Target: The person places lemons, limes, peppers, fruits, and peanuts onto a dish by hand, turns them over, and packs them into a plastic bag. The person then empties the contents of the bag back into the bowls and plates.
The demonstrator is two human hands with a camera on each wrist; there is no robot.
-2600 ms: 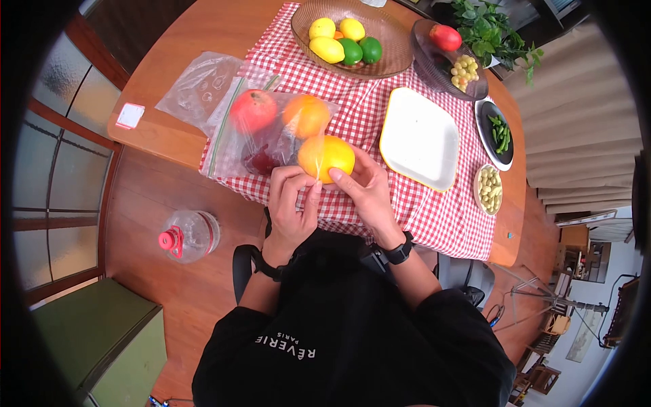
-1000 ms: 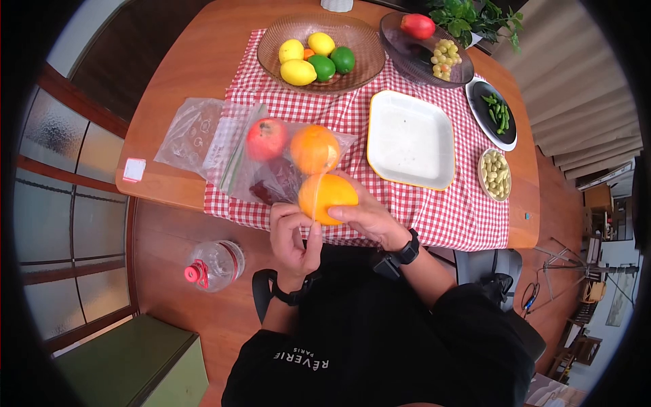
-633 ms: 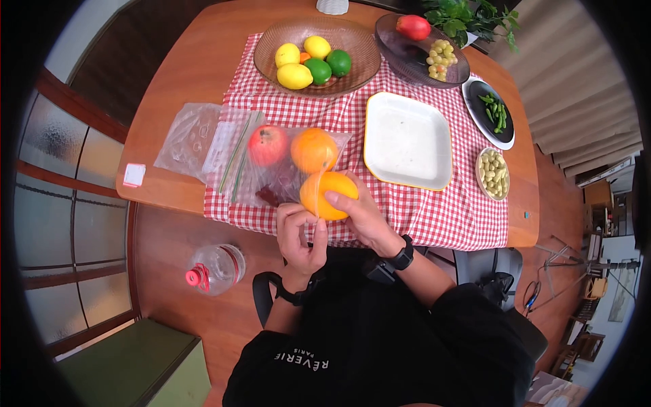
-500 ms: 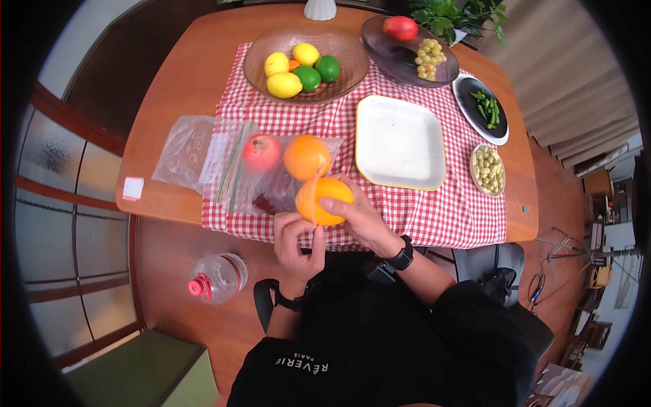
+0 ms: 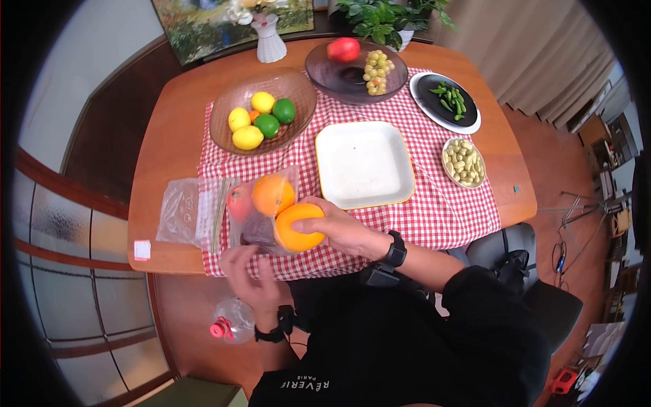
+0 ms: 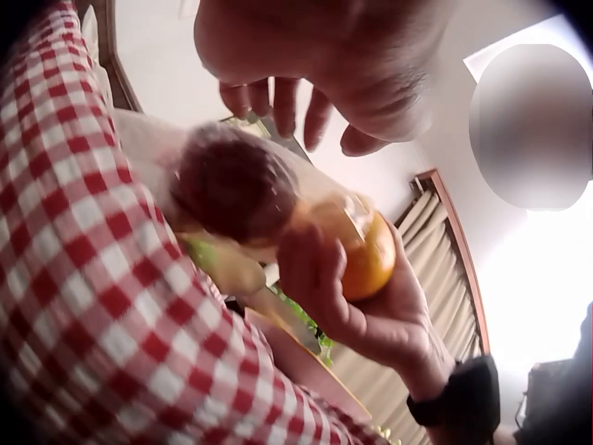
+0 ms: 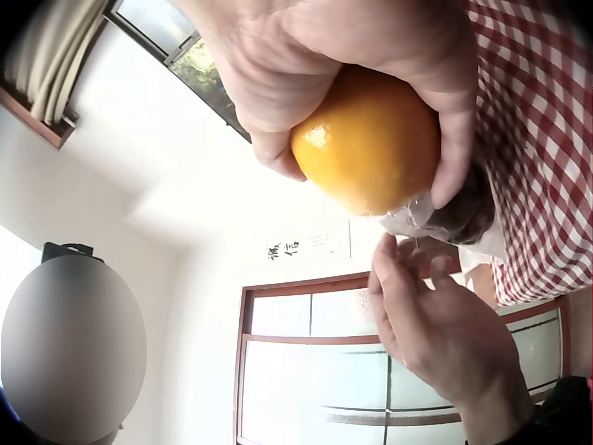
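In the head view my right hand (image 5: 346, 233) grips an orange (image 5: 298, 237), thumb across its top. Clear film of a zip bag (image 5: 263, 229) meets the orange's left side, while its right side is bare. Inside the bag lie another orange (image 5: 273, 193), a red round fruit (image 5: 239, 202) and a dark red item (image 6: 232, 181), which shows as a purplish bulge in the left wrist view. My left hand (image 5: 251, 279), blurred, hangs below and left of the bag, fingers loosely bent and holding nothing.
A white tray (image 5: 366, 193) with a yellow rim stands right of the bag. Behind are a bowl of lemons and limes (image 5: 220, 132) and a dark bowl (image 5: 325, 85) with grapes. Green peppers and a nut dish (image 5: 464, 163) sit right. A floor bottle (image 5: 234, 319) stands below the table edge.
My left hand has let go of the film at the orange and moved down and left. The right hand still holds the orange. The head view has shifted, showing more of the table's far side.
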